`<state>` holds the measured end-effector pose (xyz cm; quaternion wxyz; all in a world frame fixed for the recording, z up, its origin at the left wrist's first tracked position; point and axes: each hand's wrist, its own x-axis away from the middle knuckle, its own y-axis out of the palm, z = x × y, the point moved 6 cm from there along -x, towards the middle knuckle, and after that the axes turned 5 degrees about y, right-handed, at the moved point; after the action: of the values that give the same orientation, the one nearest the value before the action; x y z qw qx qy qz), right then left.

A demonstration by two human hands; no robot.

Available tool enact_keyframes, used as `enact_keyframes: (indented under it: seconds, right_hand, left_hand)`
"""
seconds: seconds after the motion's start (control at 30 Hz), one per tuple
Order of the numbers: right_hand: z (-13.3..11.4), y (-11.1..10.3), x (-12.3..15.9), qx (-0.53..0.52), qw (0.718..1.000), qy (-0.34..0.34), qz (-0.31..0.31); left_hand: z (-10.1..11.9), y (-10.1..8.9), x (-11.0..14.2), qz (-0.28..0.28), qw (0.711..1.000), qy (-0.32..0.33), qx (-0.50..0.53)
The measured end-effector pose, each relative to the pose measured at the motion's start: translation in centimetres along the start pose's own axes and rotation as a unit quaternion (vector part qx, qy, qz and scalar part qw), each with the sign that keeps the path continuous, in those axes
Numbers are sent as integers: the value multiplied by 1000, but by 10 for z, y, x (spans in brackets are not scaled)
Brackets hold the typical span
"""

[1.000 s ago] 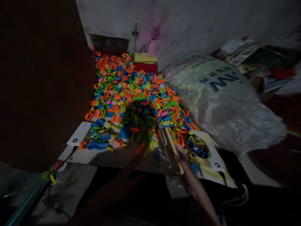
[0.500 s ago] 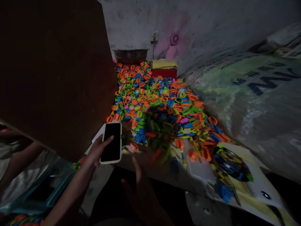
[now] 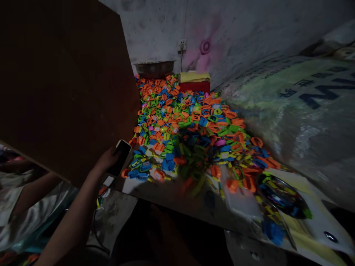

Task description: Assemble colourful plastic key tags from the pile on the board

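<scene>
My left hand (image 3: 107,159) grips a smartphone (image 3: 122,159) with a pale case and a dark screen, at the table's left edge beside the brown panel. My right hand (image 3: 162,220) is low in deep shadow in front of my dark clothing, apart from the phone; its fingers are too dark to make out. Beyond both hands spreads a heap of small plastic pieces (image 3: 177,118) in orange, green, blue and yellow. Some blue and orange pieces lie right by the phone. A dark shadow covers the heap's middle.
A large brown panel (image 3: 66,81) rises at the left, with another person's arm (image 3: 36,192) below it. A metal basin (image 3: 155,69) and a red-and-yellow box (image 3: 194,82) stand at the back. A pink fan (image 3: 205,47), a plastic sack (image 3: 299,111) and a round dish (image 3: 283,195) are further right.
My left hand has carried the phone left and up, from over my lap to beside the panel, and the phone now tilts. My right hand has drawn down into the shadow.
</scene>
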<state>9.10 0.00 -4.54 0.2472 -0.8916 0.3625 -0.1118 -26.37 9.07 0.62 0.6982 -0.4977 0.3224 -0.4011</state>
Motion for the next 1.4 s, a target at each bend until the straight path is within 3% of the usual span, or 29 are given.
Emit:
enact_keyframes:
  seconds: [0.63, 0.83, 1.0, 1.2, 1.4]
  right_hand:
    - [16, 12, 5, -3, 999, 16, -35]
    - [18, 15, 2, -8, 999, 18, -40]
    - [22, 15, 3, -11, 999, 23, -45]
    - [25, 15, 6, -17, 998, 28, -48]
    - [27, 19, 4, -20, 998, 28, -59]
  left_hand:
    - [-3, 25, -24, -21, 1000, -9, -16]
    - [8, 41, -16, -36, 998, 6, -50]
    - [19, 59, -8, -16, 995, -15, -99]
    - [24, 58, 0, 13, 989, -12, -149]
    - [30, 60, 3, -5, 989, 10, -149]
